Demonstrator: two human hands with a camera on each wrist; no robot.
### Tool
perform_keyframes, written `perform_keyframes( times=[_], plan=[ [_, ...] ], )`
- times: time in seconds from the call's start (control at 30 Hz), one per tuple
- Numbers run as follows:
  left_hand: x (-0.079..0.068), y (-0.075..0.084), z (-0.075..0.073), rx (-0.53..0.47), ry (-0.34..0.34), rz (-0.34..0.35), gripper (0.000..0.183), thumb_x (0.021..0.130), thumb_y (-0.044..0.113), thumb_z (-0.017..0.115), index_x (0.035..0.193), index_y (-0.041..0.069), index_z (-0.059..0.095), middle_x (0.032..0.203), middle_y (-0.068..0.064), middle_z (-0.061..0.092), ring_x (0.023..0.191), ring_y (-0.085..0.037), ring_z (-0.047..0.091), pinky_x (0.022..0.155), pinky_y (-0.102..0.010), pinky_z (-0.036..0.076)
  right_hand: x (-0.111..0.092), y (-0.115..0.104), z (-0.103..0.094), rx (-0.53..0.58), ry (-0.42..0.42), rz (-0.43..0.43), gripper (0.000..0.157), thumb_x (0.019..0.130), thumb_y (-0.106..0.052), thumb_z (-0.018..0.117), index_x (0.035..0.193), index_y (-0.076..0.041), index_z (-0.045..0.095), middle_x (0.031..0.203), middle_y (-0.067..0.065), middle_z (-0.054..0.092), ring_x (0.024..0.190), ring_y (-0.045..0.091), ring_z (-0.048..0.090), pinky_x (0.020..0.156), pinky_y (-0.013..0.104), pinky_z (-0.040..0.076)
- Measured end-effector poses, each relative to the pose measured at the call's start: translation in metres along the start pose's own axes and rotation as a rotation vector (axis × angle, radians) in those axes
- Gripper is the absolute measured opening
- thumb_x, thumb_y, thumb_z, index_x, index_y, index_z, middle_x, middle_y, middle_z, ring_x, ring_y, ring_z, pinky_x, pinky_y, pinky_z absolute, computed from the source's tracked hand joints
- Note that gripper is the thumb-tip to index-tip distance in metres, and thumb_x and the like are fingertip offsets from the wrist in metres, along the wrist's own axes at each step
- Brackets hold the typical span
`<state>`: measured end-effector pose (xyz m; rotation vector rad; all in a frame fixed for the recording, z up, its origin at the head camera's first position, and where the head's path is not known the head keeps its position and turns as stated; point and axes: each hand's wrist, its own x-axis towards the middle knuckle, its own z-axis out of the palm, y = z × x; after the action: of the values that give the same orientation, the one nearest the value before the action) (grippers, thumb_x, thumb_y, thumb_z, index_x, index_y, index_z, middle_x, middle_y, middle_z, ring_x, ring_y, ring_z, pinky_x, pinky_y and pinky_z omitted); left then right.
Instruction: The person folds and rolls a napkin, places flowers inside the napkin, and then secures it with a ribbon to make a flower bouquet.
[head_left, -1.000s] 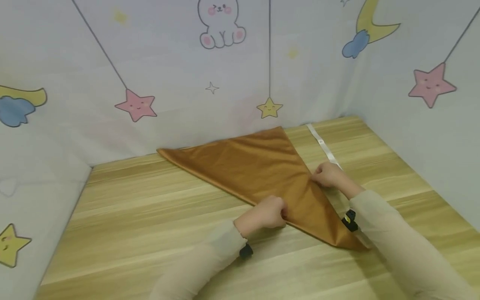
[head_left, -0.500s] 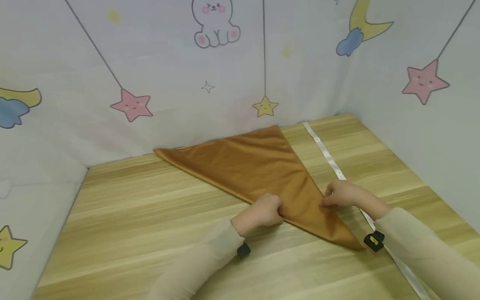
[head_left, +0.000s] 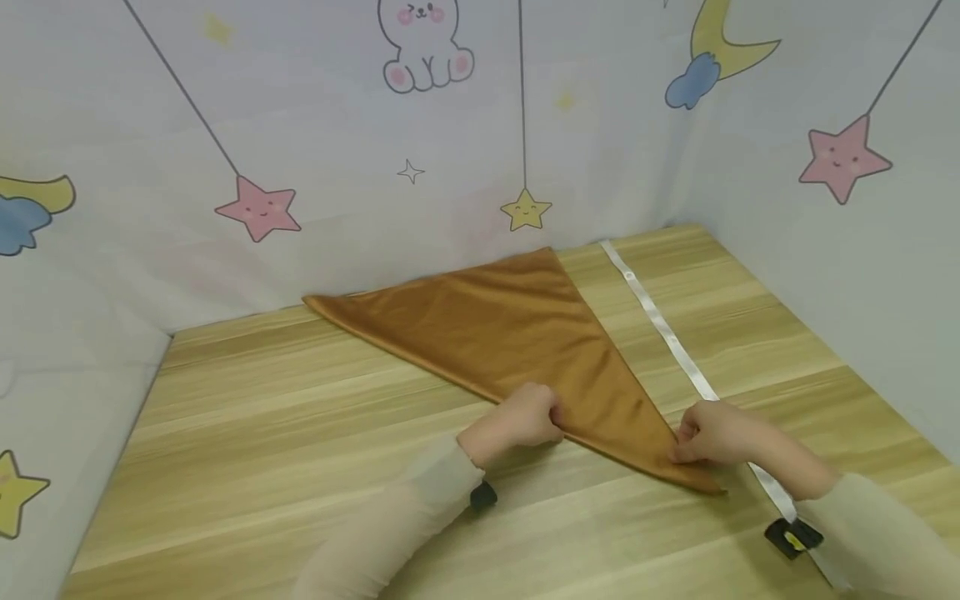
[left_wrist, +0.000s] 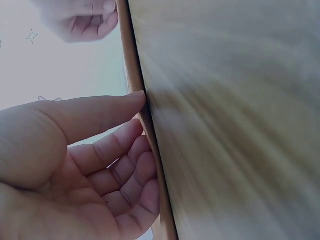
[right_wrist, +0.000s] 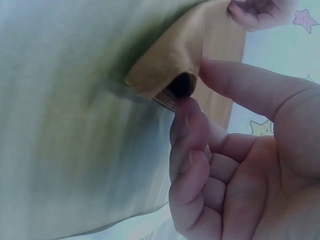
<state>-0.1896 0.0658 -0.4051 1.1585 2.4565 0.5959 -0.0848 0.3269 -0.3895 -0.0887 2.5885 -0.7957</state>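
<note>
A satiny brown cloth (head_left: 480,325), folded into a triangle, lies on the wood-patterned table, with a few creases near its right side. My left hand (head_left: 521,421) pinches the long near fold at about its middle, and the thumb meets the cloth edge (left_wrist: 132,75) in the left wrist view. At the right-hand corner, my right hand (head_left: 720,433) holds the cloth's edge between thumb and fingers. There the right wrist view shows the corner of the cloth (right_wrist: 170,55) lifted into a small dark hollow by the fingertips.
A narrow white strip (head_left: 652,312) with small round spots runs along the right side of the table (head_left: 285,467), passing under the right forearm. White fabric walls (head_left: 337,142) printed with stars and moons enclose the back and sides.
My right hand has slid along the cloth's right edge toward the near corner, and creases there have flattened somewhat. The left hand has stayed on the fold. The head view has shifted slightly.
</note>
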Motion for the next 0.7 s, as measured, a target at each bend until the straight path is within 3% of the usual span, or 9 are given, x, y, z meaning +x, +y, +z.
perform_keyframes(
  times=[0.27,0.43,0.7],
  plan=[
    [-0.004,-0.006,0.000,0.010,0.019,-0.004,0.014,0.074,0.010,0.077,0.070,0.010,0.064,0.066,0.008,0.052,0.064,-0.008,0.046,0.060,-0.018,0.037,-0.017,0.003,0.011,-0.001,0.049,0.017,0.024,0.078,-0.022,0.076,0.078,-0.008,0.057,0.064,-0.002,0.049,0.058,0.012,0.044,0.051,0.024,0.036],
    [-0.005,-0.007,0.000,0.028,0.026,0.002,0.014,0.075,0.012,0.077,0.070,0.011,0.064,0.066,0.008,0.052,0.065,-0.008,0.046,0.061,-0.018,0.037,-0.026,0.008,0.020,-0.002,0.075,0.012,0.022,0.081,-0.023,0.074,0.077,-0.008,0.058,0.062,-0.004,0.049,0.056,0.009,0.042,0.050,0.024,0.036],
    [-0.005,-0.013,-0.003,-0.045,0.002,0.001,0.008,0.077,0.010,0.075,0.076,0.009,0.067,0.071,0.007,0.056,0.066,-0.006,0.048,0.063,-0.017,0.039,-0.040,0.013,0.029,-0.051,0.122,0.041,0.022,0.086,-0.026,0.071,0.075,-0.011,0.060,0.065,-0.004,0.050,0.058,0.009,0.042,0.053,0.024,0.035]
  ],
)
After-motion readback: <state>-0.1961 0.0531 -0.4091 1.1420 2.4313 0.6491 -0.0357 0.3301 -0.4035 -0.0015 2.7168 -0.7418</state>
